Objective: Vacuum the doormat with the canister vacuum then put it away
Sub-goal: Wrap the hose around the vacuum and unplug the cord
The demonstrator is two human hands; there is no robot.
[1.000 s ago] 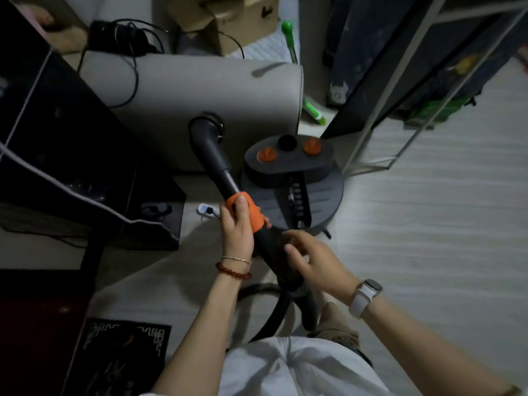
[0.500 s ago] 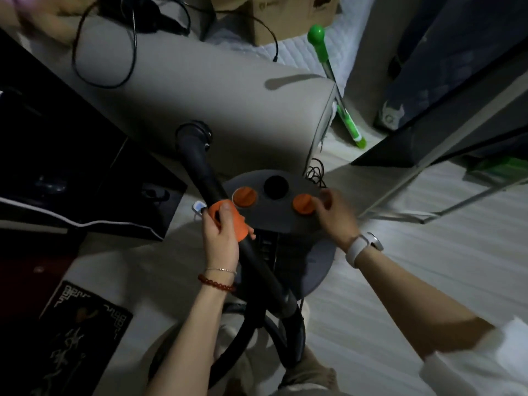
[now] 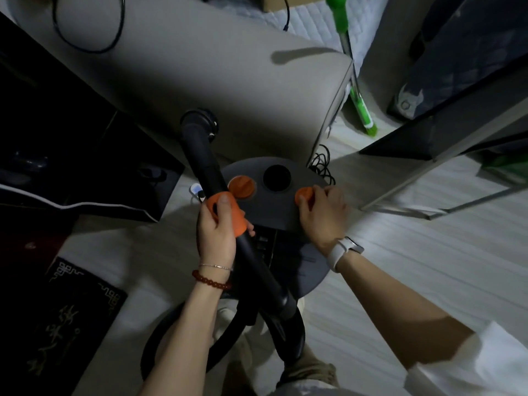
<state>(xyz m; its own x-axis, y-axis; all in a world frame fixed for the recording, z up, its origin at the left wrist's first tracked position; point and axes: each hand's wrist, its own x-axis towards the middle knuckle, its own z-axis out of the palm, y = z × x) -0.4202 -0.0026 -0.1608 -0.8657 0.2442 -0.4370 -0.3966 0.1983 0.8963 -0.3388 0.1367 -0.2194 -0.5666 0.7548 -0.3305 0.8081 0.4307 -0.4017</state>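
Two hands work at the canister vacuum [image 3: 274, 201], which stands on the pale floor just in front of the grey padded bench [image 3: 200, 81]. The left hand [image 3: 217, 232] is wrapped closed around the orange collar [image 3: 228, 212] of the black wand [image 3: 205, 164], whose open end rises to the left of the canister top. The right hand [image 3: 323, 212] is curled over the right orange knob [image 3: 304, 195], fingertips pinching its rim; the left orange knob [image 3: 242, 186] is untouched. The hose [image 3: 285, 332] loops below the canister, close to the person's legs. The doormat [image 3: 57, 324] lies well to the left of the canister, beyond either grip. Likely risks: the looped hose could snag a foot, and a tilted wand could strike the bench.
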